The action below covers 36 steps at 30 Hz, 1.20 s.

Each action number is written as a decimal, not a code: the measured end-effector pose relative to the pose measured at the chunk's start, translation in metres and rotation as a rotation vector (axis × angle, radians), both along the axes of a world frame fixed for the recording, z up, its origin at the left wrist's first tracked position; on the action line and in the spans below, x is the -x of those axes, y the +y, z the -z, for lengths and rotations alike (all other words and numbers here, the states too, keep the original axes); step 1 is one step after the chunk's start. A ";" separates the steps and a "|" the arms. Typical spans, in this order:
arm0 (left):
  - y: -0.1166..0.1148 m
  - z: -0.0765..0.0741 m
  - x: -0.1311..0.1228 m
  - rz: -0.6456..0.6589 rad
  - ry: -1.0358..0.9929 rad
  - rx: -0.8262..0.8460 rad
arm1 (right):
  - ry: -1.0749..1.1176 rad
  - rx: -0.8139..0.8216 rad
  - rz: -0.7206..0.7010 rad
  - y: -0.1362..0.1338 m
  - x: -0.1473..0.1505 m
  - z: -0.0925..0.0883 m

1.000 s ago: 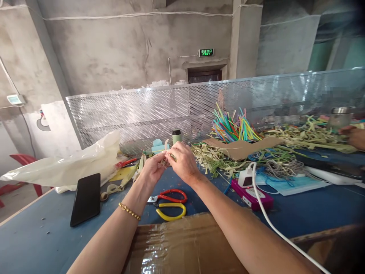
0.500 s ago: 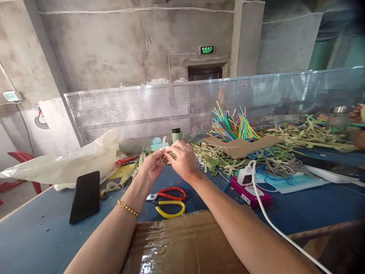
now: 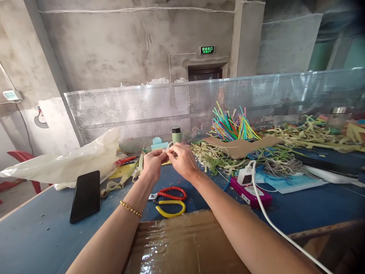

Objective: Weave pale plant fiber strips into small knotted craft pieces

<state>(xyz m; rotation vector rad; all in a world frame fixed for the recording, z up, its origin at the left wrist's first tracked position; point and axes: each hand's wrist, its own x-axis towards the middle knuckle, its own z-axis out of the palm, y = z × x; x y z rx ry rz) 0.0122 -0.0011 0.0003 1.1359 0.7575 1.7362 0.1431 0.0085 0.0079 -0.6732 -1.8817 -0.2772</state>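
Note:
My left hand (image 3: 153, 161) and my right hand (image 3: 182, 159) meet above the blue table, fingertips pinched together around a thin pale strip (image 3: 168, 147). Its upper end shows over the fingers; the rest is hidden by them. Scissors (image 3: 171, 195) with one red and one yellow handle lie below the hands. Nearer to me is a taped cardboard box (image 3: 182, 243), between my forearms. A green bottle with a black cap (image 3: 176, 136) stands just behind my right hand.
To the left lie a black phone (image 3: 85, 196) and a plastic bag (image 3: 65, 160). On the right are pale green strips (image 3: 211, 156), colourful pipe cleaners (image 3: 234, 125), a cardboard piece (image 3: 242, 146), a purple power strip (image 3: 253, 192) with a white cable, and a blue mask (image 3: 296, 183).
My left hand has turned, its palm less in view, and both hands have shifted slightly down. The strip stands up less above the fingers. At the far right, a person's hand is no longer plainly visible.

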 end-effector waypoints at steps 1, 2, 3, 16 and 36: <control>-0.001 0.000 0.000 -0.011 0.027 -0.014 | 0.054 0.062 -0.031 0.003 0.000 0.000; -0.001 0.000 0.000 -0.011 0.044 -0.018 | 0.109 0.133 -0.068 0.005 0.000 0.001; -0.002 -0.001 0.000 -0.002 0.050 -0.014 | 0.162 0.209 -0.110 0.007 0.001 0.001; -0.004 -0.005 0.004 0.166 0.035 0.056 | 0.632 0.748 -0.424 0.009 0.000 -0.004; -0.009 -0.009 0.002 0.202 0.097 0.012 | 0.752 0.944 -0.573 0.000 -0.001 -0.005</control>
